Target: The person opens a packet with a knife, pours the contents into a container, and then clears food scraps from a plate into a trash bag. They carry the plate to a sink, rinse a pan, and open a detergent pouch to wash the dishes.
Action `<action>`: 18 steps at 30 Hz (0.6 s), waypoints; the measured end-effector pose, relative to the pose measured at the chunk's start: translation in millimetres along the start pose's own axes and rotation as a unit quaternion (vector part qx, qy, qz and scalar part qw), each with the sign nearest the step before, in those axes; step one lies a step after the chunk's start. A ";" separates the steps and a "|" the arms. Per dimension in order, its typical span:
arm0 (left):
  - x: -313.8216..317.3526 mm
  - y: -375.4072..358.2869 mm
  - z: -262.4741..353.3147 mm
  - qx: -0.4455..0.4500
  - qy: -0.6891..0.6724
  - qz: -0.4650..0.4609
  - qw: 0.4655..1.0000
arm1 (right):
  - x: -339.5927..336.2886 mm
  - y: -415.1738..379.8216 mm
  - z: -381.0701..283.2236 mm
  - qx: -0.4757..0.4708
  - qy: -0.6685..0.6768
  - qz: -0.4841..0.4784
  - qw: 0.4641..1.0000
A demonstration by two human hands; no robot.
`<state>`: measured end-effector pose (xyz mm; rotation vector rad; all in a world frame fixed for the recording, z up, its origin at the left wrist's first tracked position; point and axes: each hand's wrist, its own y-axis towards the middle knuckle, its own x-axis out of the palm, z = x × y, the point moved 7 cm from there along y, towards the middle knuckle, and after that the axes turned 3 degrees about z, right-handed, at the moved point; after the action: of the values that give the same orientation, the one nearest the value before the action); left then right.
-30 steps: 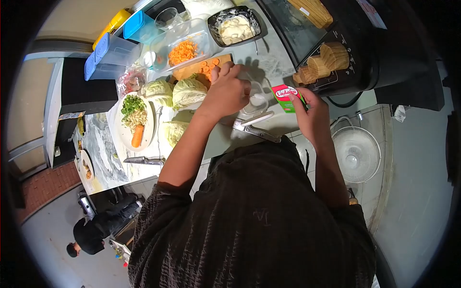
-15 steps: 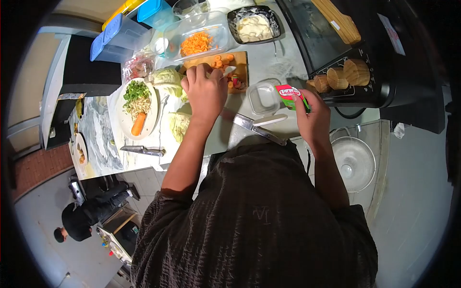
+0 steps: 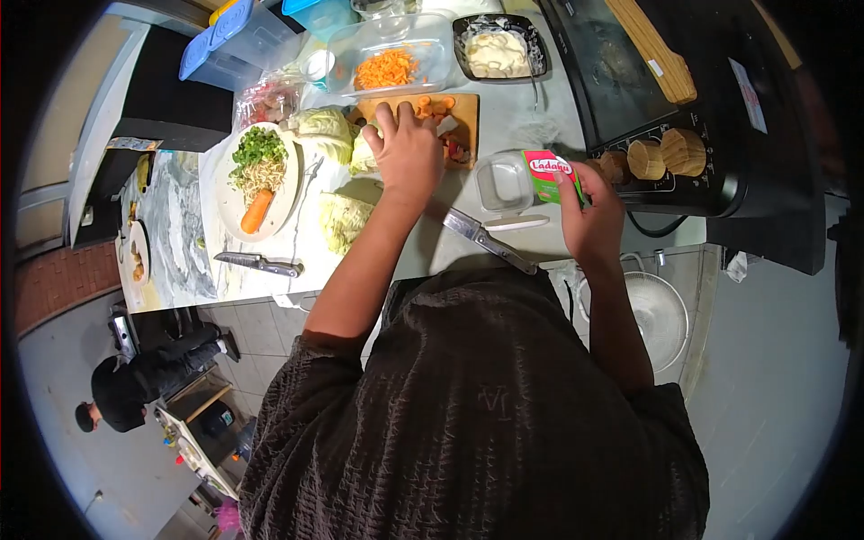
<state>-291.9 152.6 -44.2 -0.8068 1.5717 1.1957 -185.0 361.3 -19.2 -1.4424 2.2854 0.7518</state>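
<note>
The right hand (image 3: pixel 589 211) has its grip closed on a pink-and-green packet (image 3: pixel 544 178), thumb on the front, the fingers mostly hidden behind, just beside the clear tub (image 3: pixel 506 185) on the bench (image 3: pixel 508 106). The packet looks light and thin-walled, probably card: stiff along its edges, easily dented, hardly slippery, so a gentle pinch at one side edge should suit. The left hand (image 3: pixel 407 155) curls over the chopping board (image 3: pixel 467 119); whether its grip holds the pale scrap (image 3: pixel 447 125) alongside, I cannot tell.
</note>
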 end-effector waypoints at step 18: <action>-9.8 -6.6 4.8 -0.189 -0.659 -0.286 0.669 | 12.8 31.8 -38.0 -0.255 0.012 -0.037 0.966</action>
<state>-281.5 154.7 -37.3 -0.3692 -0.1577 1.1268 -219.3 340.4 12.6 -1.7415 2.1291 1.3792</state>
